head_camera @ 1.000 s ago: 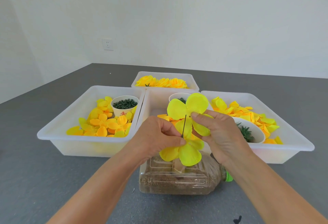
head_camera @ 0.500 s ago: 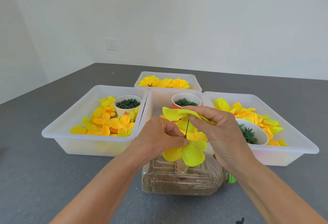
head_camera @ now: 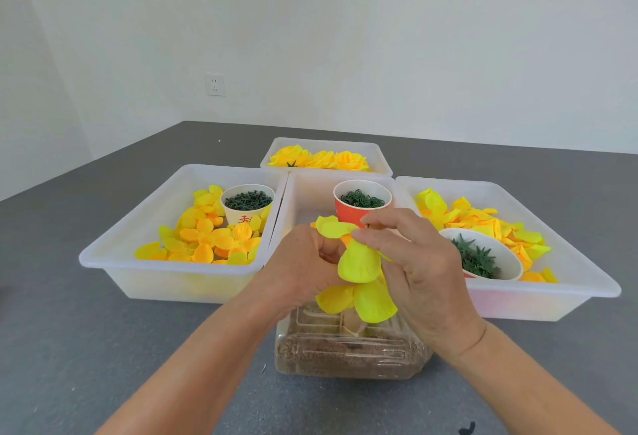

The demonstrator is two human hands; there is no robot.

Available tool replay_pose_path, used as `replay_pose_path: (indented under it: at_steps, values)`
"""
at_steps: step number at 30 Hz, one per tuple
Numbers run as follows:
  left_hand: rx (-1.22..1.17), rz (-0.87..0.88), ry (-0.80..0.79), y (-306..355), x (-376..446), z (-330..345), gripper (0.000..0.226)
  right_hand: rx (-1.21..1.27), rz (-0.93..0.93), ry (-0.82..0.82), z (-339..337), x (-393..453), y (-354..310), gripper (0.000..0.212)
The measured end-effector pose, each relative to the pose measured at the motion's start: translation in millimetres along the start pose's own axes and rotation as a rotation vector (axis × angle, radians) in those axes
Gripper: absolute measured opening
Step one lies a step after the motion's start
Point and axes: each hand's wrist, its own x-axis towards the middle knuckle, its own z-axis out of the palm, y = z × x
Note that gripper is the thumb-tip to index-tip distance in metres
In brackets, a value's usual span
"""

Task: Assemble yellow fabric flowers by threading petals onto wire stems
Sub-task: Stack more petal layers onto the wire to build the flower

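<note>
A yellow fabric flower (head_camera: 359, 282) hangs between both hands above a clear plastic bottle (head_camera: 345, 348) lying on its side with brown grains inside. My left hand (head_camera: 303, 272) grips the flower from the left, fingers curled round its middle. My right hand (head_camera: 411, 262) pinches the top petal layer (head_camera: 336, 227) and presses it down. The wire stem is hidden by petals and fingers.
Four white trays stand behind: a left tray (head_camera: 114, 255) with orange-yellow petals and a white cup of green parts (head_camera: 247, 205), a middle tray with a red cup (head_camera: 360, 201), a right tray (head_camera: 552, 293) with petals and a bowl of green calyxes (head_camera: 480, 258), and a far tray (head_camera: 326, 158) of finished flowers.
The upper petal piece, first spread upright on the stem, has been pushed down and folded onto the lower petals by my right hand. My left hand kept its hold.
</note>
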Motion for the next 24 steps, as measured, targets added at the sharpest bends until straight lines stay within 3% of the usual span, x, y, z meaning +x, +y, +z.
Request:
replay_pose_path:
  at_steps: [10, 24]
  values:
    - [-0.108, -0.058, -0.019, -2, -2, -6, 0.017, -0.144, -0.062, 0.061, 0, -1, 5, 0.026]
    - [-0.073, -0.067, -0.050, -2, -5, -13, 0.026, -0.189, -0.190, -0.038, -5, -11, 9, 0.028]
